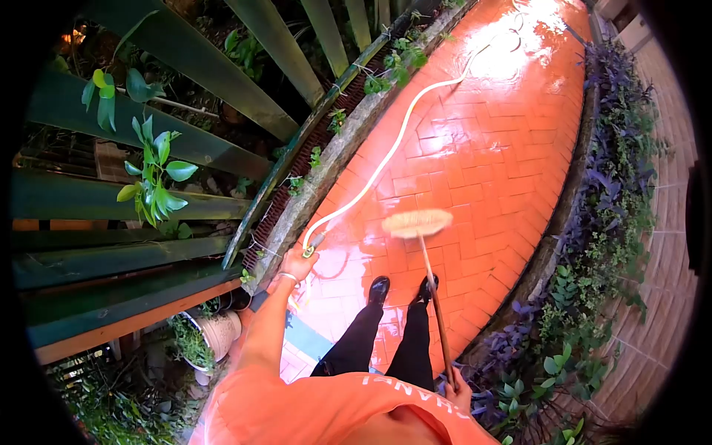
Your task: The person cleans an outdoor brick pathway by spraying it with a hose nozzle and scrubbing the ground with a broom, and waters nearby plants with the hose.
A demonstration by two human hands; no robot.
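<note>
My left hand (298,265) is closed around the nozzle end of a pale hose (386,158), left of centre in the head view. From there the hose curves up across the wet orange brick path (482,170). At the bottom right, my right hand (458,389) grips the wooden handle of a broom (437,308). The broom's wide, light bristle head (417,222) rests on or just above the bricks in front of my black shoes (378,289).
A dark green slatted fence (133,259) and a stone curb (326,170) border the left side. Lower left stands a potted plant (219,337). Purple and green plants (601,200) line the right edge, with a tiled floor (660,297) beyond.
</note>
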